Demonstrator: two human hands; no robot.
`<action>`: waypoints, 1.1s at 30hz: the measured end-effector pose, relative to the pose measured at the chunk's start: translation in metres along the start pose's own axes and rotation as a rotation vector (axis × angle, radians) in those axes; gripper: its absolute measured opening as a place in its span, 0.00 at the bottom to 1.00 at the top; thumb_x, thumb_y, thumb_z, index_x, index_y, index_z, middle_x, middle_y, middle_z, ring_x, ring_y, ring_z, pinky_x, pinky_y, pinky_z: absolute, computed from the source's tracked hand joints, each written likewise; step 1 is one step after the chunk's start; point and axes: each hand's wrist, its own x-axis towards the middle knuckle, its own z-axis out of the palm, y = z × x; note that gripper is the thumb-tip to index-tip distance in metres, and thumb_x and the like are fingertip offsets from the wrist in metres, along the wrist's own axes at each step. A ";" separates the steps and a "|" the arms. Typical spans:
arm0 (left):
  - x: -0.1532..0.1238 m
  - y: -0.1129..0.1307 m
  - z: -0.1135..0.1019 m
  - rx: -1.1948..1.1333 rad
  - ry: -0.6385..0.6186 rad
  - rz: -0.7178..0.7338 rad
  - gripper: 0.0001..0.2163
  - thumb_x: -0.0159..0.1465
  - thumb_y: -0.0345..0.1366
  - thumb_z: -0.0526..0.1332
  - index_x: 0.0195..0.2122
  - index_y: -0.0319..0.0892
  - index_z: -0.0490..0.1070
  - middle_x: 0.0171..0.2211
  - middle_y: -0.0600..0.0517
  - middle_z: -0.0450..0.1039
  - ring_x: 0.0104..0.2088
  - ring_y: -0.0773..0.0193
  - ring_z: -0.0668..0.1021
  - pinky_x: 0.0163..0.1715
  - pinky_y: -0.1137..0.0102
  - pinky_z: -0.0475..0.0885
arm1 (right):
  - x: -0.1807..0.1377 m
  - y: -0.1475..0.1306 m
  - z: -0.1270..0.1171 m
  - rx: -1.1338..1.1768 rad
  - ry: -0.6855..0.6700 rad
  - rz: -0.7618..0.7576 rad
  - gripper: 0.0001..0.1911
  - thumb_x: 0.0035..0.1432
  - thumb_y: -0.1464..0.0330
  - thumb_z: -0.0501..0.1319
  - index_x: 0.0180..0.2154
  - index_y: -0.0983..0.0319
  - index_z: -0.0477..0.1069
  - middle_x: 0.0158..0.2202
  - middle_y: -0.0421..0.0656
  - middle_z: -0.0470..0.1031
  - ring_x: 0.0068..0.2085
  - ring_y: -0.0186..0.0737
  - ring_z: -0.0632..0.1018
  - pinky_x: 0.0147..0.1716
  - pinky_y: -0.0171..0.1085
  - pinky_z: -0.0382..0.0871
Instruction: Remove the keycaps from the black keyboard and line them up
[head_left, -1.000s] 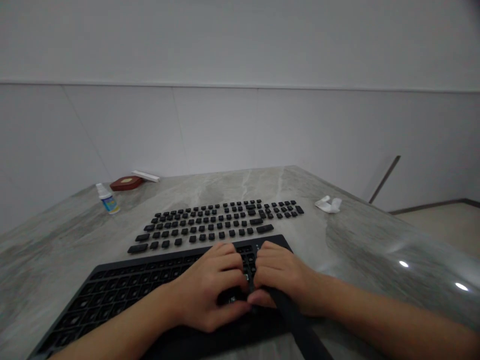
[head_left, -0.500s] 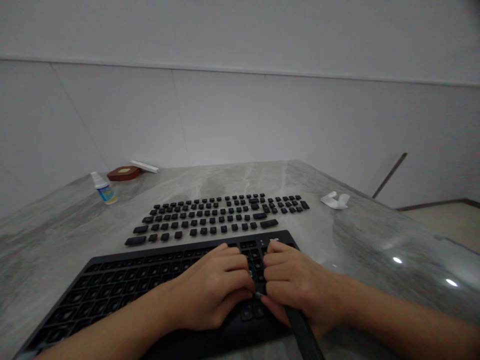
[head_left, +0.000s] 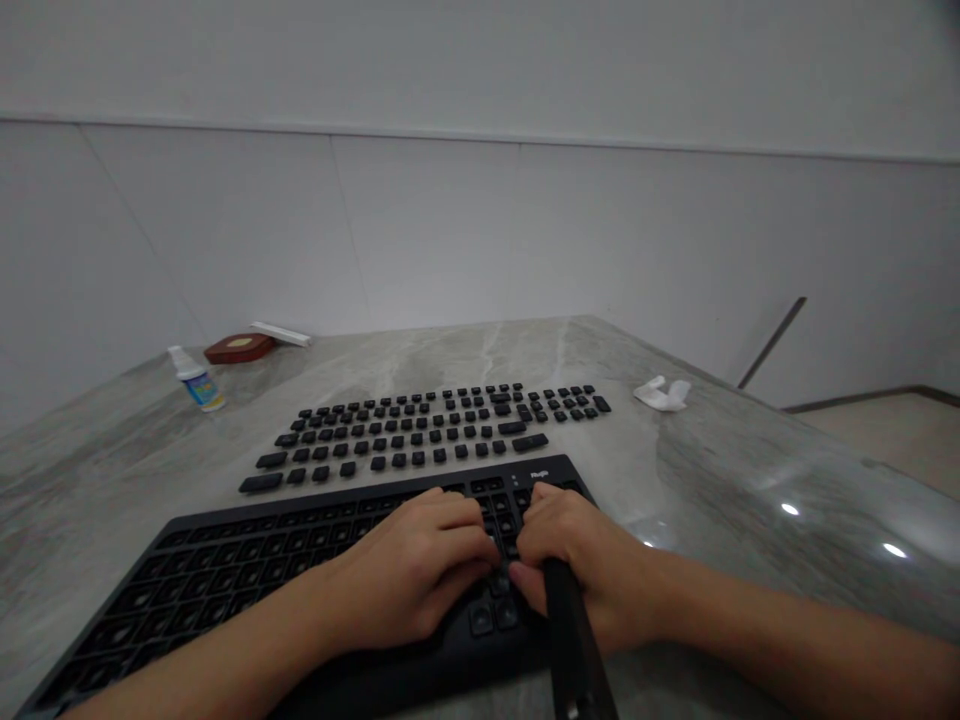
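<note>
A black keyboard [head_left: 225,570] with most keycaps taken off lies at the near edge of a grey marbled table [head_left: 750,470]. My left hand [head_left: 409,580] rests on its right half, fingers curled down onto the frame. My right hand [head_left: 581,565] sits beside it, closed round a long black tool [head_left: 570,645] whose tip is hidden between the two hands. Behind the keyboard, several loose black keycaps [head_left: 420,430] are laid out in rows in keyboard order.
A small white bottle with a blue label [head_left: 193,380] stands at the far left. Behind it are a dark red flat box [head_left: 238,347] and a white strip [head_left: 279,333]. A crumpled white wipe [head_left: 661,394] lies at the far right. The table's right edge drops to the floor.
Both hands stayed on the keyboard's right part. The black tool in my right hand swung to a steeper, more upright line. The view shifted slightly.
</note>
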 end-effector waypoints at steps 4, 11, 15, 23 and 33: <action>0.001 0.000 0.000 0.019 0.007 0.009 0.07 0.67 0.26 0.54 0.39 0.38 0.70 0.34 0.50 0.70 0.35 0.65 0.70 0.35 0.70 0.63 | -0.001 0.002 -0.001 -0.023 -0.009 0.020 0.15 0.52 0.70 0.54 0.18 0.62 0.52 0.16 0.36 0.57 0.22 0.31 0.60 0.35 0.36 0.61; 0.000 0.002 0.001 0.010 0.022 0.017 0.07 0.66 0.25 0.55 0.40 0.39 0.70 0.37 0.51 0.71 0.36 0.65 0.71 0.37 0.70 0.64 | -0.003 0.007 -0.011 -0.124 -0.051 -0.023 0.13 0.56 0.69 0.56 0.21 0.62 0.58 0.20 0.37 0.65 0.26 0.33 0.67 0.38 0.37 0.62; 0.000 0.001 0.001 0.007 0.027 0.014 0.06 0.66 0.25 0.55 0.39 0.39 0.71 0.36 0.50 0.71 0.36 0.65 0.71 0.37 0.70 0.64 | -0.004 0.007 -0.014 -0.134 -0.104 -0.046 0.11 0.56 0.70 0.56 0.23 0.62 0.60 0.23 0.38 0.68 0.29 0.33 0.69 0.41 0.37 0.62; -0.001 -0.003 0.004 -0.012 0.034 -0.011 0.06 0.67 0.27 0.56 0.40 0.40 0.72 0.35 0.51 0.71 0.36 0.65 0.72 0.36 0.71 0.66 | -0.005 0.002 0.000 -0.062 -0.021 0.024 0.14 0.52 0.71 0.55 0.19 0.62 0.54 0.19 0.36 0.61 0.23 0.31 0.61 0.37 0.36 0.61; -0.002 0.000 0.002 0.044 0.005 0.125 0.07 0.68 0.31 0.57 0.42 0.38 0.74 0.41 0.47 0.72 0.38 0.63 0.75 0.40 0.69 0.71 | -0.002 0.002 0.002 0.046 0.057 0.047 0.11 0.49 0.73 0.54 0.17 0.63 0.57 0.16 0.36 0.61 0.21 0.31 0.62 0.35 0.37 0.59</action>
